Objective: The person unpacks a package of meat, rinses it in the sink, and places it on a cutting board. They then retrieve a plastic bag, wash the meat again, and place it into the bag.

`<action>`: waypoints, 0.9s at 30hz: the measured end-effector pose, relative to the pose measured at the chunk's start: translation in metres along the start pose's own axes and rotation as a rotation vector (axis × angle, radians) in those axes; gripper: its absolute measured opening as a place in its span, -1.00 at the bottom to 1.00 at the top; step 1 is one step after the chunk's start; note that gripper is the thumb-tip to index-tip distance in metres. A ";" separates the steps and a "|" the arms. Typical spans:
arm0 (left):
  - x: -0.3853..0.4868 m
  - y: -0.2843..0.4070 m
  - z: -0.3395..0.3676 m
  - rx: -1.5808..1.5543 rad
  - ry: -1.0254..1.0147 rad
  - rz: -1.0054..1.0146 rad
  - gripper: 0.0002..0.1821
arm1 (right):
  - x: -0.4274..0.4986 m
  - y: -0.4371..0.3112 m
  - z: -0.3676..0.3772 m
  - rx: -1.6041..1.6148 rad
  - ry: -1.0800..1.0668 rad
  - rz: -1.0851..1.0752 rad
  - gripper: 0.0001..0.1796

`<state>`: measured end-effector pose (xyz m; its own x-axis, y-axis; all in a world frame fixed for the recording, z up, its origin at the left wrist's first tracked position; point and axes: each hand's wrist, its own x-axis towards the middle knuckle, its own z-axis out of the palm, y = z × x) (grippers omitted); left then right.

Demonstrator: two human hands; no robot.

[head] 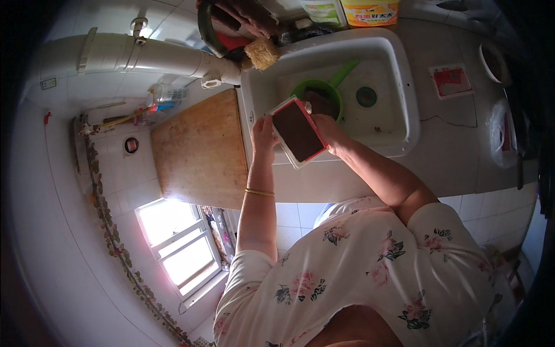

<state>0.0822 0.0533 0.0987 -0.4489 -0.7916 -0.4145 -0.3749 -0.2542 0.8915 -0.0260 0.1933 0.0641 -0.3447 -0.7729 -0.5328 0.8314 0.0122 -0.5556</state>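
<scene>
Held between both hands above the near left part of the sink is a rectangular plastic tray (299, 130) with a red edge. A dark brown, smooth-topped mass fills it, and the tray is tilted. My left hand (262, 133) grips its left side, while my right hand (328, 130) grips the right side; some fingers are hidden. Just beyond the tray, a green plastic ladle or pot (340, 93) with a long handle rests in the white sink (403, 86). Inside it lies a dark brown piece (321, 102), partly covered by the tray.
A loofah sponge (261, 53) sits at the sink's far left corner. Left of the sink lies a wooden board (199, 152), with a white pipe (164, 54) behind. To the right are a red-and-white packet (451, 81), a bowl (493, 64) and a clear plastic bag (501, 134).
</scene>
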 end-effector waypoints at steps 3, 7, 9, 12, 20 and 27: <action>-0.001 0.008 -0.003 -0.083 -0.124 -0.063 -0.83 | -0.002 -0.004 -0.005 0.017 -0.053 0.040 -0.73; 0.001 0.003 -0.001 -0.151 -0.091 0.036 -0.84 | 0.011 0.002 -0.016 0.073 -0.142 0.043 -0.74; 0.005 -0.009 -0.007 -0.195 -0.111 0.121 -0.84 | 0.013 0.002 -0.018 0.086 -0.171 0.058 -0.74; 0.004 -0.019 -0.003 -0.357 -0.055 0.214 -0.83 | 0.007 -0.008 -0.014 0.101 -0.206 0.131 -0.75; -0.005 -0.004 0.026 -0.590 0.144 0.101 -0.84 | 0.035 0.019 -0.024 0.349 -0.348 0.233 -0.76; 0.004 -0.006 0.017 -0.693 0.136 -0.044 -0.93 | 0.030 0.026 -0.016 0.726 -0.367 0.350 -0.72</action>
<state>0.0686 0.0612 0.0884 -0.3226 -0.8234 -0.4668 0.2324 -0.5470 0.8042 -0.0212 0.1807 0.0237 0.0390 -0.9566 -0.2888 0.9774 -0.0236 0.2099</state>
